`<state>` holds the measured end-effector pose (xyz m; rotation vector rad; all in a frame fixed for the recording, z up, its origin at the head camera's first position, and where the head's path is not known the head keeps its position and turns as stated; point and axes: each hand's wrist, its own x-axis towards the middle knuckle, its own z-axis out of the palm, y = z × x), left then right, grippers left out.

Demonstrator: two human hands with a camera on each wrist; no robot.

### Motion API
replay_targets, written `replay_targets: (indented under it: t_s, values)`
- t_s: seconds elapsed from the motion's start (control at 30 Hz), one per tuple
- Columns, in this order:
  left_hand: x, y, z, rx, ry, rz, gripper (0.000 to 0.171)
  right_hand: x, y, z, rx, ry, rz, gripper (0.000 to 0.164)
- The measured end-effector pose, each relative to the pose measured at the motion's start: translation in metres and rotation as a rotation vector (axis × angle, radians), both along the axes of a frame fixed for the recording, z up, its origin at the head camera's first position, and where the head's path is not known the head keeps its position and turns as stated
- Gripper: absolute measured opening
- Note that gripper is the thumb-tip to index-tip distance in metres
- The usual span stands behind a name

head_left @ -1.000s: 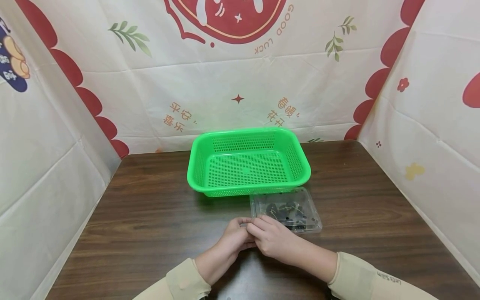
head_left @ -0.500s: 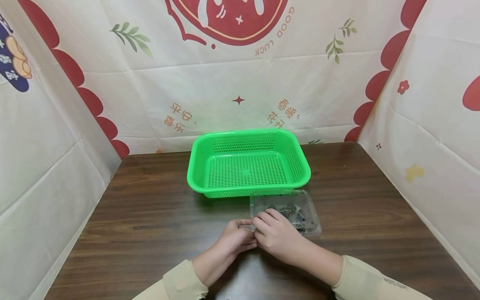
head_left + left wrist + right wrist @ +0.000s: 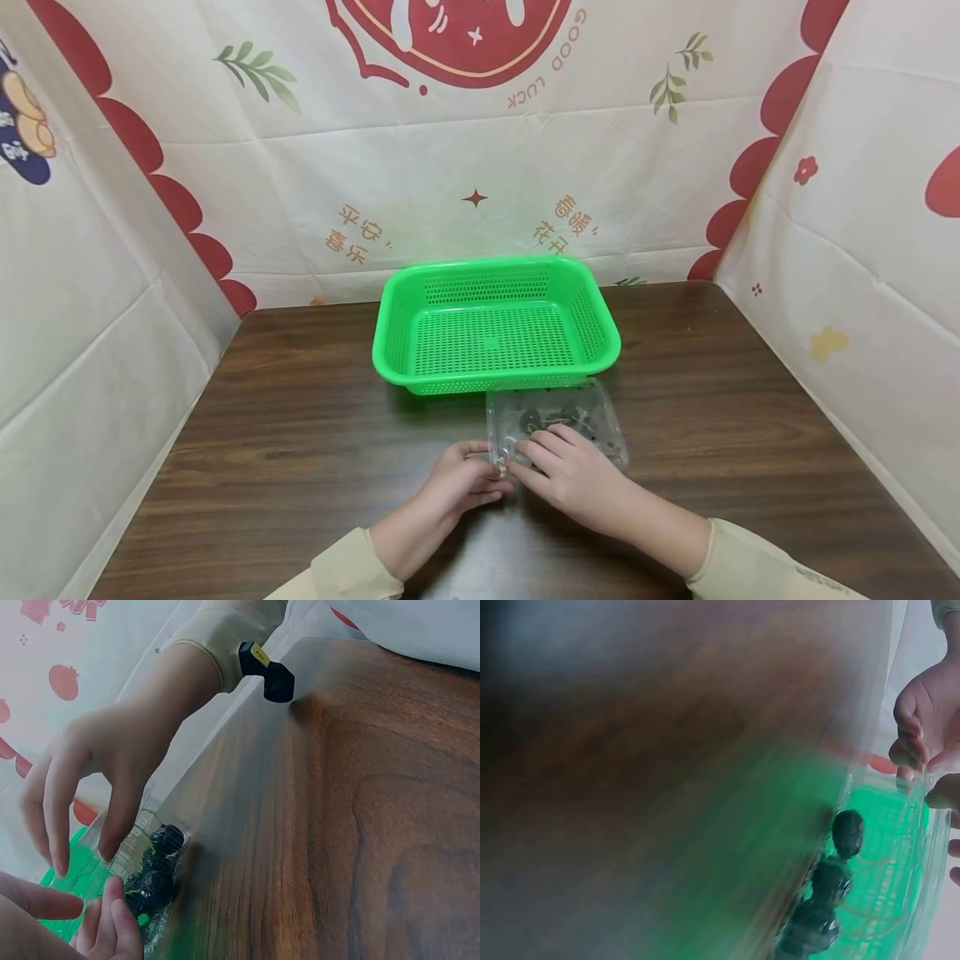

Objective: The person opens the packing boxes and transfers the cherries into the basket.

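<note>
A clear plastic clamshell box [image 3: 611,421] lies on the table against the front of the green basket [image 3: 393,379]. Several dark, round fruits [image 3: 847,834] with thin pale stems, looking like grapes, show through its wall. At the box's near left corner, my left hand [image 3: 453,483] holds the edge between thumb and fingers. My right hand [image 3: 573,475] rests loosely spread over the lid, its fingers fairly straight and its thumb close to the left fingertips. In the left wrist view, the right hand [image 3: 112,750] reaches down onto the box from above.
The perforated basket stands behind the box with nothing in it. Around them extends a dark wooden table [image 3: 300,400]. Printed white cloth [image 3: 315,175] hangs behind the table and along both sides.
The box has slid a little to the left. My right hand has shifted from the corner beside my left fingers to the lid, its fingers now more spread. My left hand has stayed at the corner.
</note>
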<state>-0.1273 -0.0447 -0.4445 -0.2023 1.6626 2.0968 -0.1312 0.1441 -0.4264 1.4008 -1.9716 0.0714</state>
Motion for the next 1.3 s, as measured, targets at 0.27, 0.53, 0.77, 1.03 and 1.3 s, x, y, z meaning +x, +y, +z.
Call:
replay_targets:
  t_s: [0.27, 0.53, 0.77, 1.03, 1.3]
  values:
    - [0.001, -0.007, 0.003, -0.024, 0.034, 0.006, 0.046, -0.001, 0.010, 0.002, -0.056, 0.004, 0.014, 0.026]
    - [0.002, -0.013, 0.004, -0.047, 0.084, 0.024, 0.051, -0.001, 0.017, 0.004, -0.120, 0.004, 0.020, 0.024]
    - [0.002, -0.022, 0.002, -0.080, 0.095, 0.022, 0.056, -0.003, 0.027, 0.005, -0.155, -0.001, 0.027, 0.022]
    - [0.000, -0.032, 0.000, -0.132, 0.126, -0.032, 0.080, -0.005, 0.036, 0.003, -0.159, -0.029, 0.006, 0.023]
    - [-0.002, -0.042, 0.000, -0.148, 0.142, -0.068, 0.086, -0.006, 0.043, 0.001, -0.174, -0.058, -0.007, 0.033]
